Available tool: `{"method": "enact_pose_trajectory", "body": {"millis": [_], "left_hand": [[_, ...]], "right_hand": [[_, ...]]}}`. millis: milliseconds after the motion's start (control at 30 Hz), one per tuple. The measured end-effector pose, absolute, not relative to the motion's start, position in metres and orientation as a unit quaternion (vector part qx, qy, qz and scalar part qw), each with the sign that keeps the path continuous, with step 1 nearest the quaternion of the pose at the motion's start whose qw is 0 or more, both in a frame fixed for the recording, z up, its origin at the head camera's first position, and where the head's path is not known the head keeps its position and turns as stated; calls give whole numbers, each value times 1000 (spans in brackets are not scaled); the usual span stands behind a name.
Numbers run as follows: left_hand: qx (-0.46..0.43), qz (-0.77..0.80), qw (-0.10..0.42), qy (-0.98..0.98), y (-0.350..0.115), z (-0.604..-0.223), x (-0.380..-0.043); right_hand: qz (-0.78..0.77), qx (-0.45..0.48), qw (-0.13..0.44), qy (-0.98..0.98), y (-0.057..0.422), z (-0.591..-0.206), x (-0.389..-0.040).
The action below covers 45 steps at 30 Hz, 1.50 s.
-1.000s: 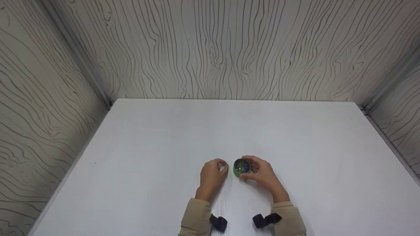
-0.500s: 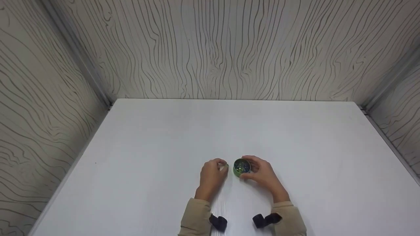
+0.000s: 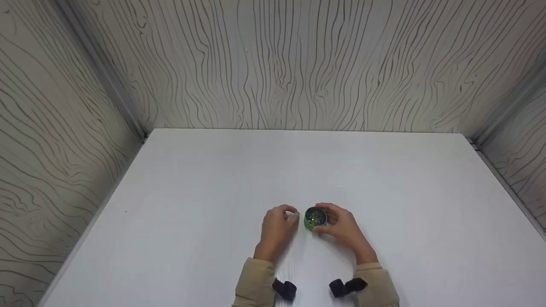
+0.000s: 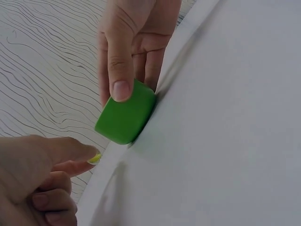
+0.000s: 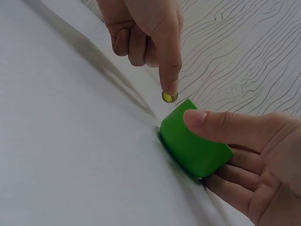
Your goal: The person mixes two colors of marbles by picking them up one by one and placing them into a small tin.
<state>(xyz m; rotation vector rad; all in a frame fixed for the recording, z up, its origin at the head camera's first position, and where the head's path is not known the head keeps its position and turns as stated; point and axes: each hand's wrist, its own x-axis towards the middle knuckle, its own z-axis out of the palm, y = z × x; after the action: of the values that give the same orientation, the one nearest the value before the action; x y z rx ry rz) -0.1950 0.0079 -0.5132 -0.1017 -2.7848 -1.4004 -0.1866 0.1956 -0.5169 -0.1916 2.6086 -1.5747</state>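
My left hand (image 3: 275, 230) pinches a clear glass marble with a yellow core (image 5: 170, 97) between thumb and index finger; its other fingers are curled in. The marble is just left of a small round green cup (image 3: 309, 226), apart from it and near rim height. My right hand (image 3: 342, 227) grips that cup from the right, thumb on the near side and fingers round the far side. In the head view, several shiny green and blue marbles (image 3: 315, 218) show inside the cup. Both wrist views show the cup's plain green outer wall, standing at the white table's surface.
The white table (image 3: 204, 183) spreads out around both hands. Wood-grain patterned panels (image 3: 273, 64) rise behind it and at both sides. A black wrist-camera mount (image 3: 285, 290) sits on the left sleeve, and another black mount (image 3: 346, 287) on the right.
My left fingertips have moved slightly right, closer to the cup. The right hand and cup stay in place, and the head view has shifted a touch.
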Motion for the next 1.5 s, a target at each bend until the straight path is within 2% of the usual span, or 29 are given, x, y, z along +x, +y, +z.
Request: {"method": "enact_pose_trajectory", "body": {"millis": [1500], "left_hand": [[-57,-437,45,-896,11,-498,-192]], "right_hand": [[-508,-60,40,858,196,-518,-187]]}}
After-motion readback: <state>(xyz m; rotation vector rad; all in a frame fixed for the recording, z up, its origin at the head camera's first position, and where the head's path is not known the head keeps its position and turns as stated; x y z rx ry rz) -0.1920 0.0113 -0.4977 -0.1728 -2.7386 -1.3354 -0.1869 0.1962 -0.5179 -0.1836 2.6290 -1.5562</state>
